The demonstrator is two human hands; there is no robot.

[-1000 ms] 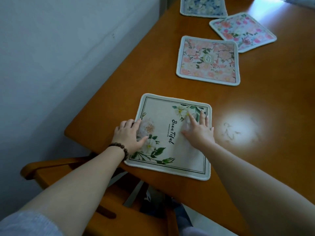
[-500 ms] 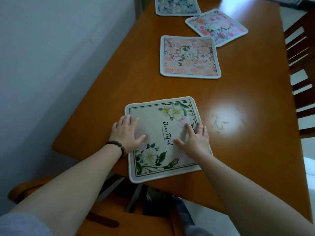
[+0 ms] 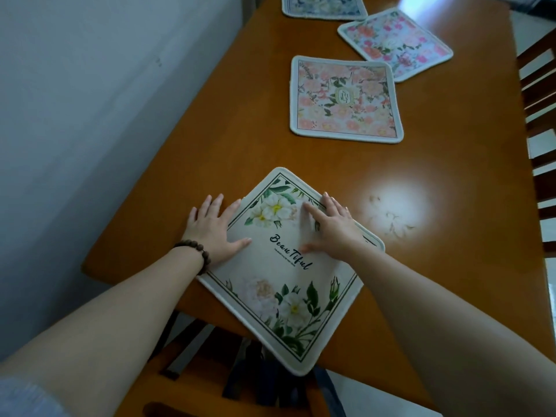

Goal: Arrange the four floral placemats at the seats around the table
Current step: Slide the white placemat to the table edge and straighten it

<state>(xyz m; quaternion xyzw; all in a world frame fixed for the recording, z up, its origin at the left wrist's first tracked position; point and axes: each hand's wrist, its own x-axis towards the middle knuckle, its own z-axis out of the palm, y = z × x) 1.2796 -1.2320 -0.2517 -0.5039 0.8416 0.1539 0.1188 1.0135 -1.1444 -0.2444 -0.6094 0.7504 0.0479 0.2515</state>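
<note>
The cream mat [image 3: 279, 266] lay turned like a diamond at the near edge of the table [image 3: 240, 145], 1 corner hanging over it. The left hand [image 3: 212, 230] and the right hand [image 3: 331, 227] pressed flat on it, fingers spread. The other 3 mats lay farther along: peach mat [image 3: 344, 100], pink mat [image 3: 394, 43], blue mat [image 3: 323, 6].

Wooden table [image 3: 270, 145], orange-brown, glossy; round glare of light [image 3: 394, 206] on its top. Pale grey wall [image 3: 90, 115] along one long side. Slatted wooden chair back [image 3: 538, 115] opposite. Wooden chair [image 3: 210, 386] at near end, over pale floor [image 3: 376, 398].
</note>
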